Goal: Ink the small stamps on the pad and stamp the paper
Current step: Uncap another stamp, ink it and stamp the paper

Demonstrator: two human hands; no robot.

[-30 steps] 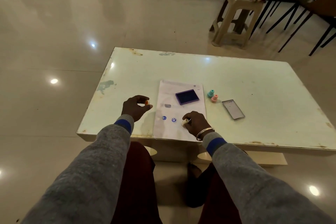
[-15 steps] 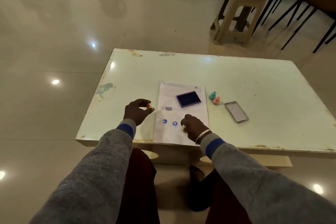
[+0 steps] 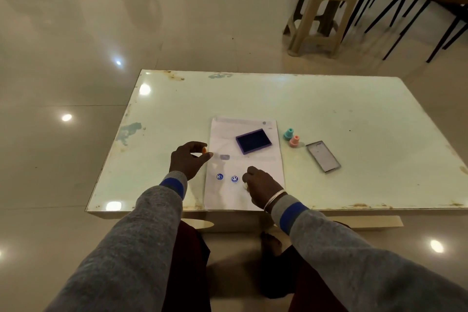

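Head view. Our left hand (image 3: 188, 159) pinches an orange stamp (image 3: 204, 150) between thumb and curled fingers, just left of the paper (image 3: 266, 167). Our right hand (image 3: 260, 185) curls around a pale stamp (image 3: 245, 185) low on the paper; we cannot tell the stamp's axis. 2 blue prints (image 3: 220, 176) lie just left of the right fingers. Beyond those fingers the ink pad (image 3: 253, 140) sits on the paper, long axis left to right. To the pad's right, a teal stamp (image 3: 288, 133) and a pink stamp (image 3: 294, 141) stand upright.

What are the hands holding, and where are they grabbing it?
The left hand pinches a small orange stamp between thumb and fingertips. The right hand grips a pale stamp low over the paper; its fingers hide exactly where.
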